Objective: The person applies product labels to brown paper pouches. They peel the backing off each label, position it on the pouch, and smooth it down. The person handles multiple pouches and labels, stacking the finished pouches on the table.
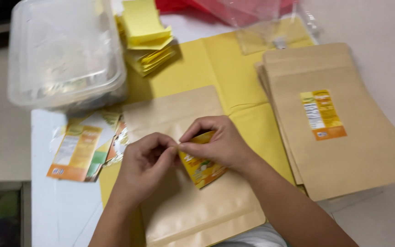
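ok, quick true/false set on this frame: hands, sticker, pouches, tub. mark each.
1. Both hands pinch one yellow-orange sticker. True: the left hand and right hand meet at its top edge.
2. The sticker is held above a plain kraft pouch. True.
3. The pouch stack on the right has no label on top. False: the top pouch carries a yellow-orange label.
4. The clear plastic tub sits at the near right. False: it is at the far left.
5. Loose stickers lie left of the hands. True.
6. The yellow sheet lies on top of the pouches. False: it lies under them.
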